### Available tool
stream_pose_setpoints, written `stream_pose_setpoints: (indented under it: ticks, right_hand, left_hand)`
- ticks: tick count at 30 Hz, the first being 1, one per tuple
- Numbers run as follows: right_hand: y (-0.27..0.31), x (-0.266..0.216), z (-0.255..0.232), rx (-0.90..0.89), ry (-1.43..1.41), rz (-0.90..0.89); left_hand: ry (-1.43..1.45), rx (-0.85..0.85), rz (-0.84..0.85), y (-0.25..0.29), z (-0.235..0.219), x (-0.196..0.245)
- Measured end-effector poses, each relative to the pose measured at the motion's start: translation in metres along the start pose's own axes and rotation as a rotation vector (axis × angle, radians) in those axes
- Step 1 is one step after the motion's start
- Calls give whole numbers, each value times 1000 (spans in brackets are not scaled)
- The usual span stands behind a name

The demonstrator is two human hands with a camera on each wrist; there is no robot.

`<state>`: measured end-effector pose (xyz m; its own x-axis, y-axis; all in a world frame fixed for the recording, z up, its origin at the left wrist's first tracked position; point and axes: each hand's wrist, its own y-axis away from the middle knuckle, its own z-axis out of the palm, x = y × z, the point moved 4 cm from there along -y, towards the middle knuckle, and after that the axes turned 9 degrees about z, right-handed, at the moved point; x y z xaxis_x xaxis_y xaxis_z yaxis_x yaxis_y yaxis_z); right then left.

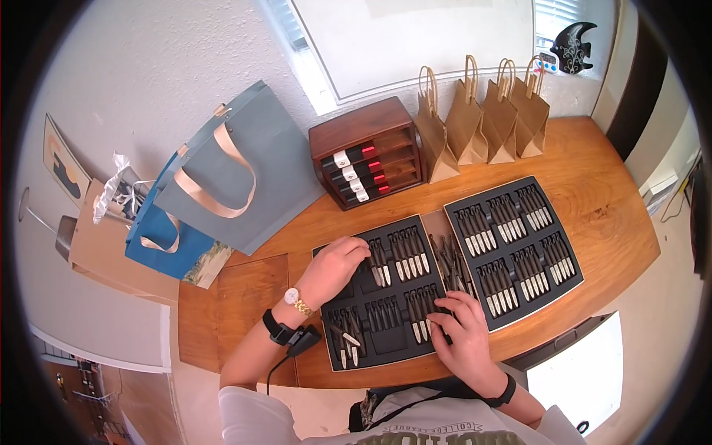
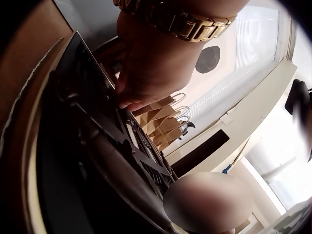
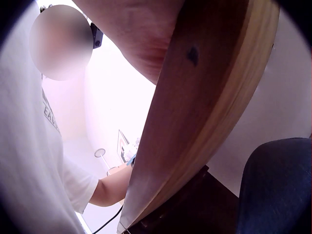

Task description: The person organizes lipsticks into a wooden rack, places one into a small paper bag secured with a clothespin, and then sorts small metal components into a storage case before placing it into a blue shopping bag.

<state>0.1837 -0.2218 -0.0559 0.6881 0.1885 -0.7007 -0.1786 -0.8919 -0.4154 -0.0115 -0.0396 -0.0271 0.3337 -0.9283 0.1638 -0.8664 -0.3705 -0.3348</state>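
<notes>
My left hand (image 1: 341, 268) reaches over the left black tray (image 1: 389, 347), fingers bent. Thumb and fingertips pinch close together at a slim dark piece (image 1: 371, 252) in the upper middle compartment. In the left wrist view the same hand (image 2: 153, 73) has its fingertips down at the tray. My right hand (image 1: 463, 337) lies at that tray's right edge, fingers curved beside dark pieces with pale silver ends (image 1: 417, 315); what lies under its fingers is hidden, so I cannot tell whether it grips anything. Two loose pieces (image 1: 346, 336) lie askew in the lower left compartment.
The right black tray (image 1: 512, 254) holds several rows of like pieces. More loose pieces (image 1: 452, 259) lie between the trays. Behind stand a wooden rack (image 1: 363, 122), brown paper bags (image 1: 463, 137) and a large grey-blue bag (image 1: 278, 170). The wooden table (image 1: 608, 196) has a curved edge.
</notes>
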Motion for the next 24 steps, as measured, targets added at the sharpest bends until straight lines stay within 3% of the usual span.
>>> stream_pose_setpoints:
  ticks: [24]
  right_hand:
    - [-1,0,1,-7,-3,7]
  left_hand:
    - [0,3,86,11,2,15]
